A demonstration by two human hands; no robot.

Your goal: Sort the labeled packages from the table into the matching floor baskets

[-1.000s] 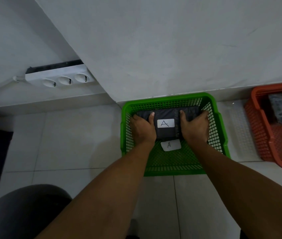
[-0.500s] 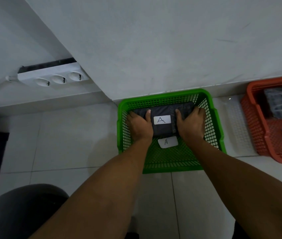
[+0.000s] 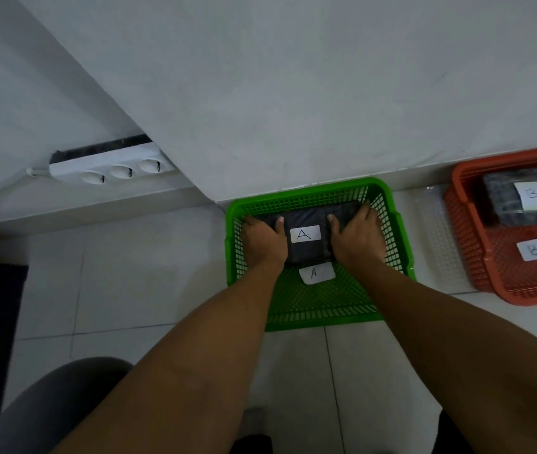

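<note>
Fingers of both hands, left hand (image 3: 262, 240) and right hand (image 3: 357, 239), wrapped round the ends of dark package A (image 3: 306, 235), held low inside the green basket (image 3: 395, 244), far half. Red basket (image 3: 467, 224) right, holding package B (image 3: 503, 198).

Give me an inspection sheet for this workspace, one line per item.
Surface: pale tiled floor.
Job's things: dark A package in green basket labelled A; B package in orange basket labelled B.
Clutter: white mesh item between baskets.
Grippers: left hand and right hand gripping the A package's ends.
Cables: white power strip, cord exits left.
Surroundings: white wall.
</note>
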